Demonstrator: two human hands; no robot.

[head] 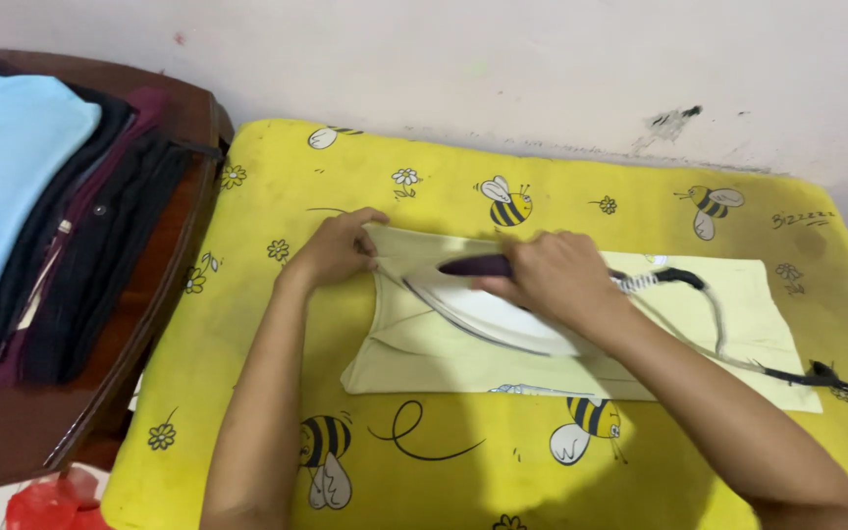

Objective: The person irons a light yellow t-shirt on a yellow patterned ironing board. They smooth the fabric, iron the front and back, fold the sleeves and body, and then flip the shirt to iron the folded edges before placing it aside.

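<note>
Far left: a stack of folded clothes (41, 196), pale blue on top of dark layers, resting on a dark wooden surface (100, 412), well apart from either hand. Below it, at the bottom corner, something red (46, 501), too cut off to tell. Next, a yellow padded cover (247, 324) printed with bees and small flowers, spread under everything at the centre. On it, the left hand (334, 250), fingers (350, 224) curled narrow and pinched on the left end of a folded pale cream cloth (424, 358), thumb side toward the wall, holding that end down flat against the cover. Just right of those fingers, nearly touching them, the pointed tip of a white electric iron (483, 314) lying sole-down on the cloth. Further right, the right hand (547, 280), fingers wrapped tight around the iron's dark purple handle (473, 265), only the front part of the handle showing ahead of the knuckles. Behind the right wrist, a coiled cord guard and a grey-black cord (718, 324) trailing right across the cloth and off the cover's right edge. Cloth stretching from the left fingers to well past the right hand. Behind all, a scuffed white wall (542, 69).
</note>
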